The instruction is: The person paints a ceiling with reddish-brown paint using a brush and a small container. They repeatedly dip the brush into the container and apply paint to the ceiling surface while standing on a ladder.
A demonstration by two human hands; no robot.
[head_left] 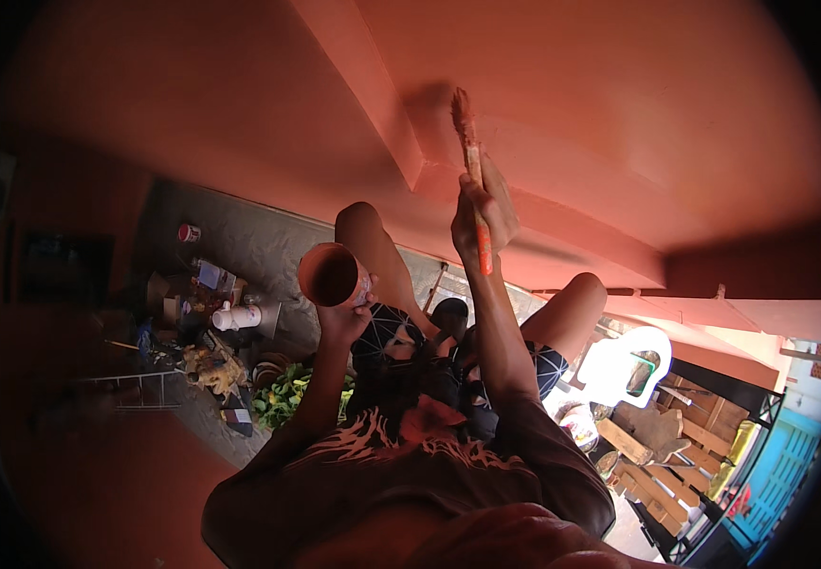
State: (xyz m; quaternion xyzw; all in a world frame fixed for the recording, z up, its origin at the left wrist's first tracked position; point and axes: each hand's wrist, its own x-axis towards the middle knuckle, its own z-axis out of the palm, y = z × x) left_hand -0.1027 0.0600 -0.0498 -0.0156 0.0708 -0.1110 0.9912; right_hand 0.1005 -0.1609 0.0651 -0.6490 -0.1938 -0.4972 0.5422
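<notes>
My left hand [348,315], left of centre, grips a paint cup [330,272] whose inside is coated reddish brown. My right hand [484,213] is wrapped round the orange handle of a paintbrush [465,119], whose paint-caked bristles point toward the top of the view, close over the red painted surface [572,104]. A ledge [354,76] runs across that surface beside the brush, which casts a shadow near it; whether the bristles touch I cannot tell. My bare knees [576,303] show on both sides of my forearms.
Far down at the left lie a small bucket [189,231], a white container [236,317], assorted clutter, a leafy plant [287,398] and a metal rack [136,389]. At lower right are a white plastic chair [610,365], wooden boards [666,484] and a turquoise slatted object [775,474].
</notes>
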